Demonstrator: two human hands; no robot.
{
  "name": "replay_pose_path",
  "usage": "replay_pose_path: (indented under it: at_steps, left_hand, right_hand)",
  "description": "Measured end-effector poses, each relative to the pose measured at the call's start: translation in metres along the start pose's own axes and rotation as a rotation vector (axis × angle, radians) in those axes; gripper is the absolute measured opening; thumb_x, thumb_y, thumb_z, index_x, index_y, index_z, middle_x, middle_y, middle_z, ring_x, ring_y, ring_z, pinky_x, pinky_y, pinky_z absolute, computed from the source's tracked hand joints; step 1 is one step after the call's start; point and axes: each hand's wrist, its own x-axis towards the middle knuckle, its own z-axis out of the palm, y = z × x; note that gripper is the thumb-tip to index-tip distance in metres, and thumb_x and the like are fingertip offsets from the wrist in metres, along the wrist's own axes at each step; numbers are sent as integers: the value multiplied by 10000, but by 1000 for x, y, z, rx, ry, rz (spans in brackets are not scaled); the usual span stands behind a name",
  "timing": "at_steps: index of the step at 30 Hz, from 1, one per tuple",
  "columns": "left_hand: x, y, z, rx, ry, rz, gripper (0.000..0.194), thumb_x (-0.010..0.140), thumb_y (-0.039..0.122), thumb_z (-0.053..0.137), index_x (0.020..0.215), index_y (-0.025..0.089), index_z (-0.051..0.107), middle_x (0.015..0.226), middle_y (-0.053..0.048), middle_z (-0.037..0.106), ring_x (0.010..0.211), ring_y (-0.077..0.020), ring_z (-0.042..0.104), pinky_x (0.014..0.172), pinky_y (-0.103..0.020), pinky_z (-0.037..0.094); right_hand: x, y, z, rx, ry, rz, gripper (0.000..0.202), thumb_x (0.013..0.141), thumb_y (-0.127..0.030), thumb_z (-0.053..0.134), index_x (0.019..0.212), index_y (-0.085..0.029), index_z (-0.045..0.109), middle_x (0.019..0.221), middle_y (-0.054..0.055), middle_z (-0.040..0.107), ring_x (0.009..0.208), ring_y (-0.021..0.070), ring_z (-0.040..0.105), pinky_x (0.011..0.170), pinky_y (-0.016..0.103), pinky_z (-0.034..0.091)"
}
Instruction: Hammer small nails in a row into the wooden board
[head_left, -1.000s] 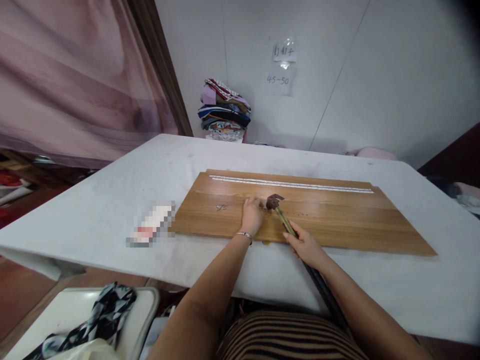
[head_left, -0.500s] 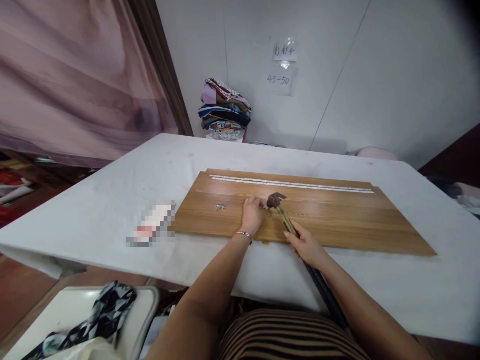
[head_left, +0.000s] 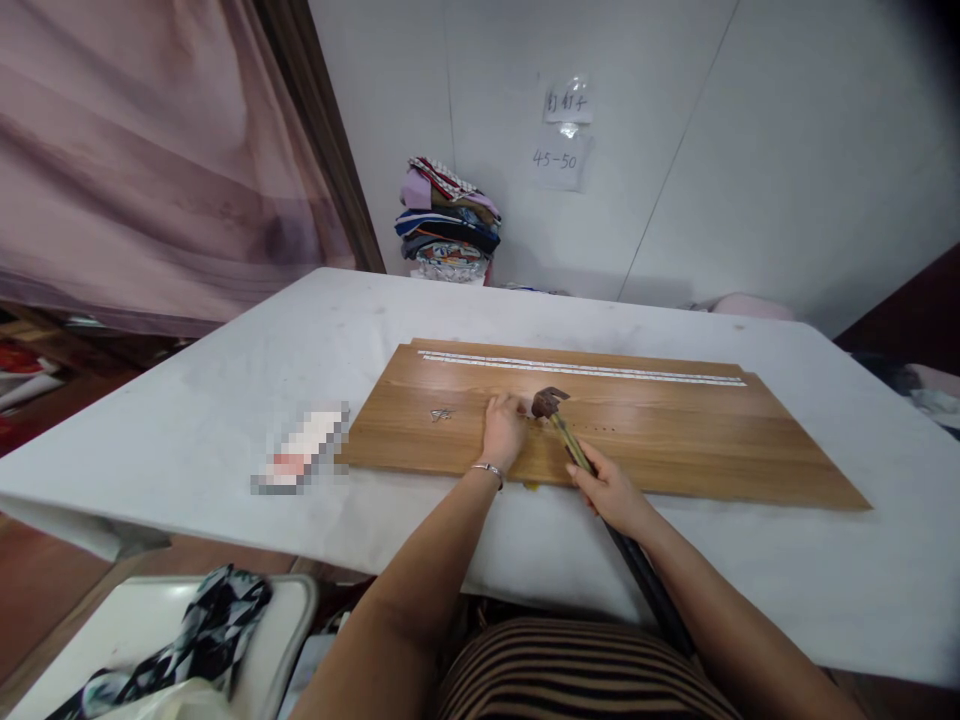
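Note:
My right hand is closed around the handle of a claw hammer with a rusty head and a long dark grip reaching back toward my body. The hammer's head is low over a brown wooden board, just right of my left fingertips. My left hand rests on the board with thumb and fingers pinched together; whatever they pinch is too small to make out. Several loose nails lie on the board left of that hand. A row of small dark dots, like nail heads, runs right of the hammer.
Two white printed strips run along the board's far part. A white-covered table carries the board and a pixelated object at left. Folded cloths are stacked by the wall. A white stool with patterned fabric stands at lower left.

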Motion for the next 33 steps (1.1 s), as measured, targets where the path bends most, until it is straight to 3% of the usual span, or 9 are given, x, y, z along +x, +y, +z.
replay_pose_path:
  at_steps: [10, 33]
  left_hand:
    - [1, -8, 8, -2, 25, -8, 251, 730, -19, 495, 769, 172, 654, 883, -79, 659, 903, -214, 552, 869, -351, 440]
    - [1, -6, 5, -9, 12, -12, 276, 693, -43, 499, 766, 181, 643, 879, -66, 649, 895, -207, 547, 871, -335, 436]
  right_hand:
    - [0, 1, 0, 9, -6, -11, 639, 870, -408, 482, 1455, -153, 449, 557, -66, 429, 447, 107, 431, 442, 213, 364]
    - [-1, 4, 0, 51, -2, -17, 633, 875, -408, 488, 1454, -157, 444, 586, -65, 426, 449, 97, 411, 428, 206, 358]
